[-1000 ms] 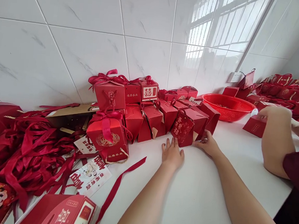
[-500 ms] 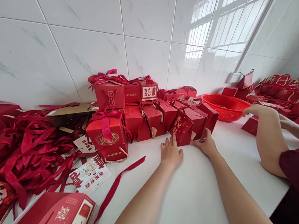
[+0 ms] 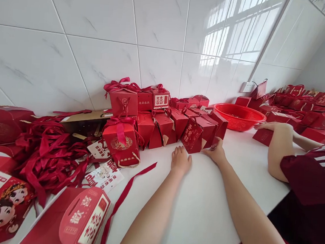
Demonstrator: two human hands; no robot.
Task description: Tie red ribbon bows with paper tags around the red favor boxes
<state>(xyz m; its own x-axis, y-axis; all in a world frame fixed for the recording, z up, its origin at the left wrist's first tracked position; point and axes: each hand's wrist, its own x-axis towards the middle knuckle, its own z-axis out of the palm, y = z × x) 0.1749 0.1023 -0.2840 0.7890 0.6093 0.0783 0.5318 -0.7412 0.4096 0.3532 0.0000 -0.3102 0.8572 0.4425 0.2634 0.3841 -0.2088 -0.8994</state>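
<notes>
My left hand (image 3: 181, 160) rests on the white table, fingers loosely bent and thumb apart, holding nothing. Just beyond its fingertips is a red tag with gold characters (image 3: 192, 135), hanging against the front of a red gift box (image 3: 208, 130). At that box's lower right, my right hand (image 3: 216, 151) has its thumb low on the table and its fingers against the box side, spread rather than wrapped around it. Several more red boxes (image 3: 162, 127) stand packed together to the left. The fingertips of my right hand are partly hidden.
A red plastic basket (image 3: 240, 123) stands by the wall, with another person's arm (image 3: 280, 147) near it. Left lie tangled red ribbons (image 3: 52, 158), a printed card (image 3: 105, 176) and a flat-topped red box (image 3: 69, 216). A loose ribbon (image 3: 126, 191) crosses the table.
My left hand has drawn back slightly from the hanging tag, and its fingers have bent. My right hand stays at the box's corner. The view has shifted a little.
</notes>
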